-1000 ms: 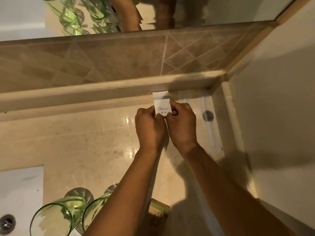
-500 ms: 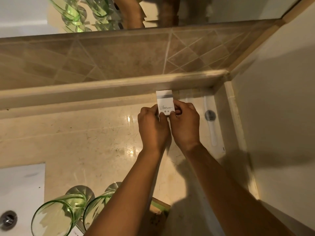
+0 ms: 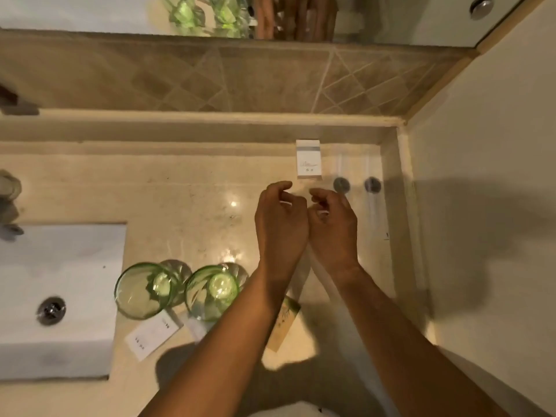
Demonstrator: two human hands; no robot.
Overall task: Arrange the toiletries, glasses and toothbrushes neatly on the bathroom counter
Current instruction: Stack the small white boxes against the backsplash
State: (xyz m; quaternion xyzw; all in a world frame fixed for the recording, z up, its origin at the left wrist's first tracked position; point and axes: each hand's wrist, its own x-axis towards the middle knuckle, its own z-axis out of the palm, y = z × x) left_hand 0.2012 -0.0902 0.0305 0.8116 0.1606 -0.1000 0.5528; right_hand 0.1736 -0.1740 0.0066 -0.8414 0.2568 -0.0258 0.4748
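Note:
A small white toiletry box (image 3: 308, 159) stands upright against the back ledge of the beige marble counter (image 3: 186, 200). My left hand (image 3: 281, 219) and my right hand (image 3: 332, 222) hover just in front of it, fingers loosely curled, holding nothing. Right of the box lie two clear wrapped toothbrushes with dark round caps (image 3: 341, 185) (image 3: 373, 185). Two green glasses (image 3: 141, 290) (image 3: 212, 291) stand near the front. A white flat packet (image 3: 152, 337) lies below the glasses. A tan packet (image 3: 284, 322) shows partly under my left forearm.
A white sink (image 3: 57, 299) with a metal drain (image 3: 51, 310) fills the left. A tap (image 3: 9, 200) sits at the far left edge. A tiled backsplash and mirror run along the back. A cream wall (image 3: 487, 206) closes the right side.
Both hands have let go of the white box and drawn back toward me. The box now stands alone at the ledge. The view has pulled back, showing the glasses, sink and a second toothbrush.

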